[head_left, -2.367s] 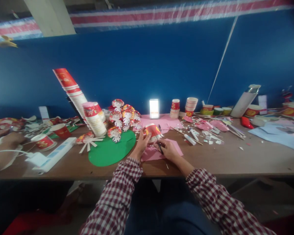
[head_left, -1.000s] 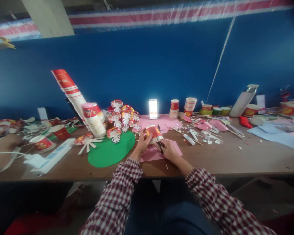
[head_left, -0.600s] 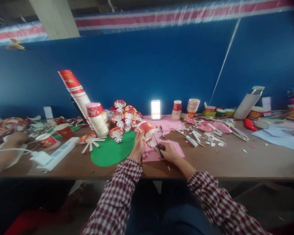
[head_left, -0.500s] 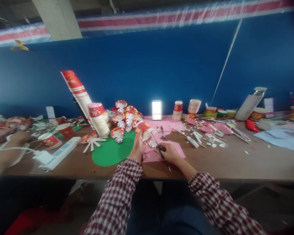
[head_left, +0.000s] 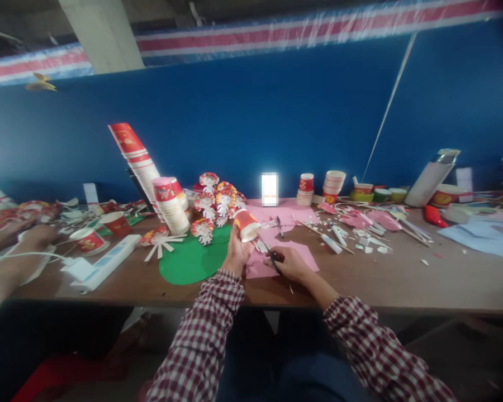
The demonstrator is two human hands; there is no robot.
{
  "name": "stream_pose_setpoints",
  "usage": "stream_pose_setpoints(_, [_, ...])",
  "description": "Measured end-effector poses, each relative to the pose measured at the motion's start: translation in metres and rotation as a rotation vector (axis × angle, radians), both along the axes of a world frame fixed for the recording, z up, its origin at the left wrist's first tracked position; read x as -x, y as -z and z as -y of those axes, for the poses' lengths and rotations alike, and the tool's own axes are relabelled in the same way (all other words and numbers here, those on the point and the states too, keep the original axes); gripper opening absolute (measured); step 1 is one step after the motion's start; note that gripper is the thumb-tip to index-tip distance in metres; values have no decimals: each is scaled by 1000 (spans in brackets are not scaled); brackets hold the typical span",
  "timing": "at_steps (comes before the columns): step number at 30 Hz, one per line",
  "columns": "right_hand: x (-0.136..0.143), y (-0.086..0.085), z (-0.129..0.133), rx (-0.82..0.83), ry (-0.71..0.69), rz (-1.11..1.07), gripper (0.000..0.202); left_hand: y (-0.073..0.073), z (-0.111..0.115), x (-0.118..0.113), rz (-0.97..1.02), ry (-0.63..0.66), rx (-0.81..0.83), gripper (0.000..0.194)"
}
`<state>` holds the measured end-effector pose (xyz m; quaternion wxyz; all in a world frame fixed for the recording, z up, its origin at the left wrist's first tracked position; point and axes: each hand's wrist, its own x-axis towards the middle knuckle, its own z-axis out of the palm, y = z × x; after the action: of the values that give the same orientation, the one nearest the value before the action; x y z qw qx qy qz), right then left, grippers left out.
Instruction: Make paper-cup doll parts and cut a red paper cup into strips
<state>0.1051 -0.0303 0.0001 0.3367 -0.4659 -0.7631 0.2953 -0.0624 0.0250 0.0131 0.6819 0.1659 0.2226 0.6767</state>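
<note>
My left hand (head_left: 239, 249) is closed around a red paper cup (head_left: 247, 225), tilted with its white rim toward my right hand. Dark-handled scissors (head_left: 273, 261) are in my right hand (head_left: 291, 263), their blades pointing up and left at the cup's rim. Both hands are over pink paper (head_left: 305, 254) on the table. Left of the cup, a green sheet (head_left: 193, 259) lies flat, with several red-and-white paper figures (head_left: 224, 201) at its back edge. A dark pen-like item (head_left: 280, 226) rests on the pink paper behind the scissors.
Tall cup stacks (head_left: 174, 215) stand at left, beside a white power strip (head_left: 109, 264). Another person's hand (head_left: 37, 237) is at far left. Shorter cup stacks (head_left: 334, 184), paper scraps (head_left: 369, 243) and a glue tube (head_left: 331, 243) are to the right.
The cup has turned in my left hand, so its white rim and opening show more clearly. My right hand and the scissors stay near it, almost unmoved. The view has shifted slightly.
</note>
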Motion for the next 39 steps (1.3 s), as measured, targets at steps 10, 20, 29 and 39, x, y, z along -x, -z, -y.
stream_pose_setpoints(10, [2, -5, 1, 43, 24, -68, 32, -4, 6, -2, -78, 25, 69, 25])
stream_pose_setpoints(20, [1, -8, 2, 23, 35, -47, 30, -3, 5, -1, -97, -53, 123, 21])
stream_pose_setpoints(29, [0, -7, 3, 15, 27, -53, 30, -2, 0, 3, 13, -32, 121, 31])
stream_pose_setpoints(39, [1, -7, 3, 10, 11, -49, 32, 1, -3, 7, 86, 8, 121, 35])
